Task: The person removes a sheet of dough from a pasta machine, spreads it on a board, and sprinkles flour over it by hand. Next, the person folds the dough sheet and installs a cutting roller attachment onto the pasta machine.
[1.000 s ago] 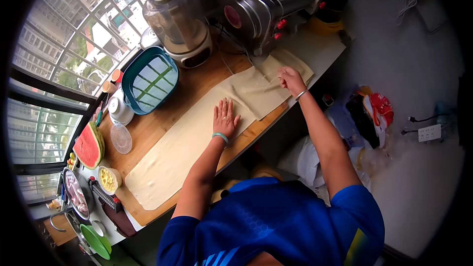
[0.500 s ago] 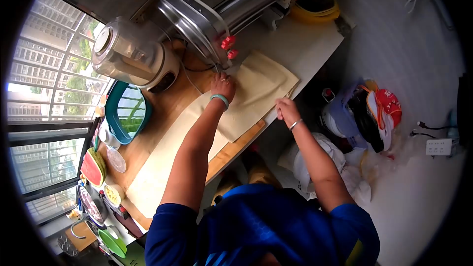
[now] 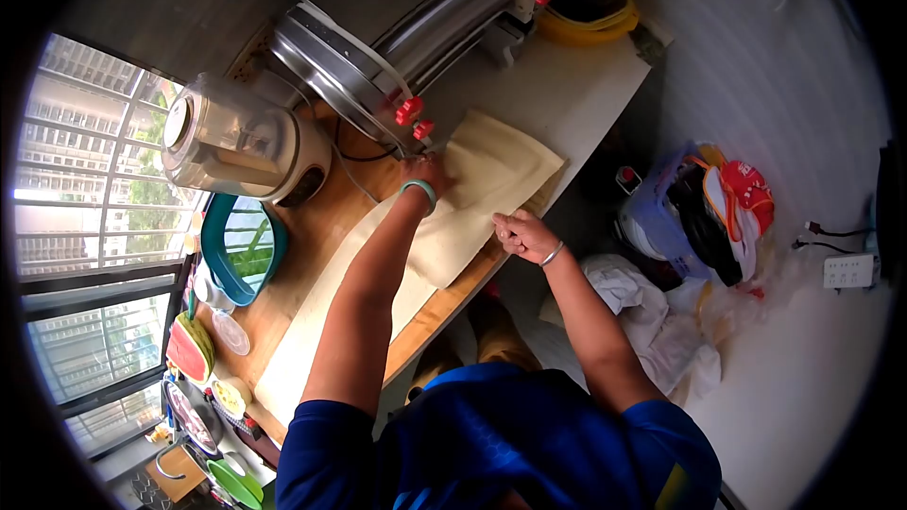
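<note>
Dough [image 3: 465, 234]: one pale sheet, a broad strip with a second layer laid over its far end. Lies on the board, reaching onto the white table [image 3: 597, 80], below and between the hands.

Left hand [image 3: 425, 172]: at the far side of the dough, just beside the roller's foot; back of hand up, fingers blurred. Cannot tell whether the grip is apart or together. Green bangle [image 3: 420, 191] at the wrist; forearm crosses above the strip.

Right hand [image 3: 522, 234]: at the near edge of the upper layer. Grip drawn in, fingers curled, thumb and forefinger close together; cannot tell whether the edge is pinched between them. Silver bangle [image 3: 553, 252] at the wrist.

Board [image 3: 307, 244]: wooden, under the strip.

Roller [image 3: 378, 66]: metal, with red knobs [image 3: 410, 112], standing beyond the dough.

Blender [image 3: 248, 149]: clear jug, pale base, left of the roller.

Tub [image 3: 216, 260]: teal, near the blender.

Lid [image 3: 231, 331]: clear, round, below the tub.

Watermelon [image 3: 190, 348]: cut, red face showing, beside the lid.

Small bowl [image 3: 230, 399]: yellow bits inside.

Green bowl [image 3: 236, 484]: at the lower left.

Window [image 3: 90, 170]: barred, left side.

Cap [image 3: 748, 194]: red, at right, among bagged things.
</note>
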A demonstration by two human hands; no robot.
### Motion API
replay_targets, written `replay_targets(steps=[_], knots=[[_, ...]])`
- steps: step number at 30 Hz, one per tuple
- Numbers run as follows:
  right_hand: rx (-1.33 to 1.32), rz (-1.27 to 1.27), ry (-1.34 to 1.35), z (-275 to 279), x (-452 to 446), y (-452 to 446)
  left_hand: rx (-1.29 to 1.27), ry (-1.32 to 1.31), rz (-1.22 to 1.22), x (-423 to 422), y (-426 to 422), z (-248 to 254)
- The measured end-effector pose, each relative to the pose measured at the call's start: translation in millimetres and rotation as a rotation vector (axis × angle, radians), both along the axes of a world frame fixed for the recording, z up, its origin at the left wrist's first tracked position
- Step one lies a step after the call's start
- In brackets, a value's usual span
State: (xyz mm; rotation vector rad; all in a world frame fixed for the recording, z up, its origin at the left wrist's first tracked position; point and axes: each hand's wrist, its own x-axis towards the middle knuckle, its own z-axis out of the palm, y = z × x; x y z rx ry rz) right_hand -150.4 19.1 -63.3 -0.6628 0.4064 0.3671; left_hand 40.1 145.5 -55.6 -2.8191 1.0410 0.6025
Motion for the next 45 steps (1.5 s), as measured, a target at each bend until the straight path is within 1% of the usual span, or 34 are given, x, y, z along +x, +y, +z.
replay_targets(steps=[2,3,5,6,8,9,11,12,13,15,17,18,19,21,22,23,24,25,26,27,29,31,32,33,34,35,36,37,38,40,41,43,44,45], knots=[[-0.019,-0.002,-0.007,6,2,-4,-0.105,-0.005,0.047,-1,3,-6],[-0.038,-0.001,-0.024,7,3,-5,-0.104,-0.005,0.046,0,7,-12],[-0.03,0.024,-0.035,-5,2,-5,-0.179,0.036,0.047,2,13,-24],[-0.053,0.003,0.045,-10,2,-2,-0.176,0.031,0.046,2,14,-27],[-0.129,-0.051,0.172,-28,3,1,-0.314,-0.032,0.134,1,15,-35],[-0.124,-0.05,0.171,-24,7,2,-0.309,-0.033,0.134,1,13,-31],[-0.224,-0.149,0.319,-16,15,-1,-0.301,0.011,0.194,-2,5,-24],[-0.294,-0.162,0.24,-18,17,0,-0.298,0.013,0.195,-7,3,-24],[-0.293,-0.162,0.239,-19,16,1,-0.36,-0.055,0.191,-11,2,-22],[-0.392,-0.148,0.041,-16,15,-1,-0.426,-0.128,0.189,-20,4,-15],[-0.376,-0.154,0.019,-2,15,-10,-0.931,0.309,0.245,-32,11,2],[-0.355,-0.161,0.006,3,12,-13,-0.885,0.305,0.211,-33,14,9],[-0.331,-0.167,-0.004,5,8,-13,-0.879,0.306,0.21,-31,15,2],[-0.322,-0.172,-0.001,-5,10,-13,-0.993,0.663,0.491,-24,13,-15],[-0.268,-0.205,0.07,-8,15,-12,-0.695,0.832,0.605,-23,5,31],[-0.216,-0.239,0.137,-11,21,-11,-0.708,0.824,0.601,-16,4,16],[-0.301,-0.231,0.118,-14,25,-11,-0.641,0.968,0.627,-8,3,-14],[-0.313,-0.232,0.109,-6,29,-13,-0.567,1.114,0.649,-8,-1,-14],[-0.365,-0.301,0.061,2,33,-17,-0.76,1.169,0.614,-11,-6,-16],[-0.412,-0.371,0.017,17,36,-18,-0.765,1.172,0.608,-11,-5,7],[-0.572,-0.348,-0.15,57,32,-15,-0.878,1.277,0.391,-17,5,63],[-0.666,-0.269,-0.292,97,19,4,-0.947,1.294,0.354,-36,40,119],[-0.7,-0.206,-0.324,120,12,22,-1.007,1.312,0.323,-45,63,138],[-0.732,-0.142,-0.355,135,5,45,-1.0,1.352,0.342,-49,92,147],[-0.91,-0.135,-0.533,136,0,69,-0.987,1.396,0.363,-54,125,154],[-0.878,-0.118,-0.67,147,-7,93,-1.006,1.405,0.385,-61,157,163],[-0.842,-0.112,-0.79,156,-12,119,-1.118,1.422,0.421,-69,189,168],[-0.764,-0.058,-0.811,171,-18,147,-1.162,1.363,0.486,-78,221,181],[-0.721,0.033,-0.804,184,-24,174,-1.201,1.336,0.478,-86,254,196],[-0.735,0.094,-0.912,202,-34,235,-1.282,1.248,0.49,-102,324,220],[-0.761,0.147,-1.042,206,-38,265,-1.268,1.21,0.496,-109,362,225],[-0.534,0.305,-0.986,198,-47,334,-1.243,1.121,0.544,-122,435,231],[-0.456,0.286,-0.964,187,-51,372,-1.193,1.082,0.582,-126,466,231],[-0.51,0.374,-0.938,168,-50,404,-1.14,1.047,0.627,-133,496,227]])
